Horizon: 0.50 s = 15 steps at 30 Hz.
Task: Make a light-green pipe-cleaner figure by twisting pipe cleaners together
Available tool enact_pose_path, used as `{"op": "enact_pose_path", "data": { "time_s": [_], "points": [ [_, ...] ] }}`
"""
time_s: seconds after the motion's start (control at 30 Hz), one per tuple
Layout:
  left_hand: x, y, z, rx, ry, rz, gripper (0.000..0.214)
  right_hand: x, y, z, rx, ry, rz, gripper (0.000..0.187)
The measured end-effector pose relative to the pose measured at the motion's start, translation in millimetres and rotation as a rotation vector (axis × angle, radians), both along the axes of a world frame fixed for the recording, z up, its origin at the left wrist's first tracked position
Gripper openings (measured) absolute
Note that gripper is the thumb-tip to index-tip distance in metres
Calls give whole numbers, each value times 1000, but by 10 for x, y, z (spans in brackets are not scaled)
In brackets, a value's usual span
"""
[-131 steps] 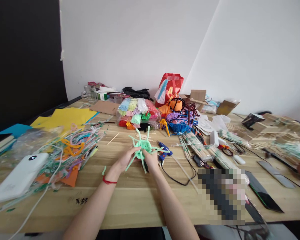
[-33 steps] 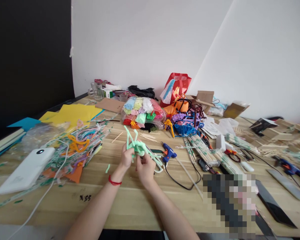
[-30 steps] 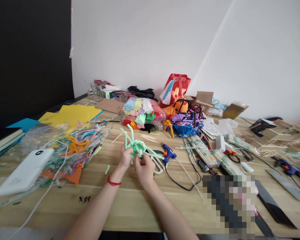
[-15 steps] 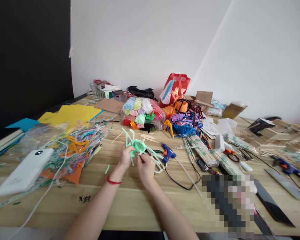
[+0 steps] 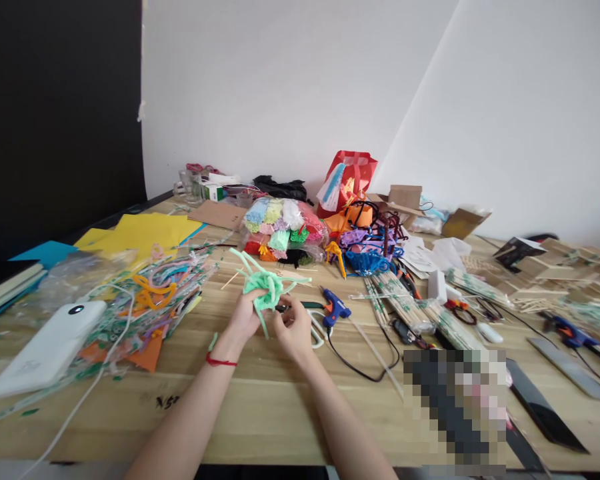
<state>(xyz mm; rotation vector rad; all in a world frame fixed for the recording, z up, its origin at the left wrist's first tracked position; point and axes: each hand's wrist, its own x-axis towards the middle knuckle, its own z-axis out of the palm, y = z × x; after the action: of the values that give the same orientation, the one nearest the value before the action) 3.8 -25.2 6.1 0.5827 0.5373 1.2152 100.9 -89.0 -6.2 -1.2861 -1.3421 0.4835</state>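
Note:
In my left hand [image 5: 247,315] is a bundle of mint-green pipe cleaners [image 5: 265,285], bent into a rounded, woven shape with loose ends sticking up and out to the side. The thumb and fingers close around its lower left part. Just to the right is my right hand [image 5: 293,328], its fingers bent and a gap showing between thumb and fingertips; I see nothing held there. Beyond it lie white-handled scissors [image 5: 319,339], partly covered by the hand, and a dark green handle [image 5: 313,305]. A blue glue gun [image 5: 336,305] rests on the table farther right.
A plastic bag of coloured pipe cleaners [image 5: 283,230] sits behind my hands. To the left are a white power bank [image 5: 45,347] with a cable and a heap of scraps [image 5: 165,287]. Packed wooden sticks [image 5: 405,300] and a red bag [image 5: 353,177] stand on the right and back.
My right hand has come off the green pipe-cleaner piece and moved slightly down and right. My left hand has turned the piece and shifted it a little left.

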Motion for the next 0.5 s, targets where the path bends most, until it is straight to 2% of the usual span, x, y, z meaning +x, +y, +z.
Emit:
{"op": "enact_pose_path", "data": {
  "time_s": [0.27, 0.4, 0.5],
  "points": [
    [-1, 22, -43, -59, -17, 3, 18, -1, 48, -50, -131, 94, 116, 21],
    [-25, 55, -58, -48, -25, 6, 16, 23, 55, -91, -75, -61, 118, 18],
    [-66, 102, -78, -58, -21, 85, 17, 78, 60, -95, -55, -256, 78, 15]
  ]
}}
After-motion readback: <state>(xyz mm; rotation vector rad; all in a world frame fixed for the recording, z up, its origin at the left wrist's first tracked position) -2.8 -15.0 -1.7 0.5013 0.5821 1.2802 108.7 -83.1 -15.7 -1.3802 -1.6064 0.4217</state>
